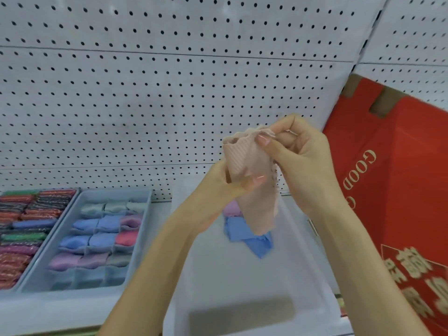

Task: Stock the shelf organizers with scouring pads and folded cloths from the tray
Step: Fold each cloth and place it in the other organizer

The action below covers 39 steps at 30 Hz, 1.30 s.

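A pink cloth (246, 157) is pinched by the raised right hand (300, 161) and, seemingly, gripped by the left hand (219, 189).

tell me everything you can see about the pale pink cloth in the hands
The pale pink cloth looks like soft, finely ribbed fabric with a ragged edge down its right side. It is bunched and partly folded, held upright in the air over the white tray, with its lower end hanging loose. The right hand pinches its top edge. The left hand grips its middle, thumb across the front. Nothing else touches it.
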Each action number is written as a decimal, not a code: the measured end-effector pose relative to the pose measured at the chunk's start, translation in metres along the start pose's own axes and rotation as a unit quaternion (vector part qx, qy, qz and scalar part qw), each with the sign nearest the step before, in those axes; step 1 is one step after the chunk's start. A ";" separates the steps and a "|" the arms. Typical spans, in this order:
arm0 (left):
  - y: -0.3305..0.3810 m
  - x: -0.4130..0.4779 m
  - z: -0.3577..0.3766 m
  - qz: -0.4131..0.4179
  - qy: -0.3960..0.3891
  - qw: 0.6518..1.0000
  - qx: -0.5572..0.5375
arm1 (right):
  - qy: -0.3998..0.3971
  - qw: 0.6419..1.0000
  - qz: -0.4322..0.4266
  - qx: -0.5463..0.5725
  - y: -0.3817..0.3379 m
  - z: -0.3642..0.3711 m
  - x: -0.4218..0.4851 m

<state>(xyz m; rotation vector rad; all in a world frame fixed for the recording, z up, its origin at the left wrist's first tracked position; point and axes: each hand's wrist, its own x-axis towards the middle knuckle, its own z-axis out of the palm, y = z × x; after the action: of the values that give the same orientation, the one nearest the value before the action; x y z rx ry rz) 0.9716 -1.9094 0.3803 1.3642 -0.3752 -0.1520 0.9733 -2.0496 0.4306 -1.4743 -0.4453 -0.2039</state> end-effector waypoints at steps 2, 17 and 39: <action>-0.002 -0.002 0.003 -0.011 -0.023 1.000 0.002 | -0.002 1.000 0.011 -0.004 0.000 0.001 0.000; -0.015 -0.009 -0.014 -0.074 0.092 0.985 -0.122 | -0.100 0.952 0.273 -0.094 0.069 -0.015 -0.038; -0.055 -0.027 -0.033 -0.278 -0.013 0.960 -0.009 | 0.033 0.964 0.263 -0.029 0.098 -0.009 -0.066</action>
<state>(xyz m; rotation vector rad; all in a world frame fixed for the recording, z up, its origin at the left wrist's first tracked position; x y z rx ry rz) 0.9637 -1.8814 0.3170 1.4219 -0.0017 -0.6381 0.9549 -2.0579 0.3138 -1.5866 0.0161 0.1582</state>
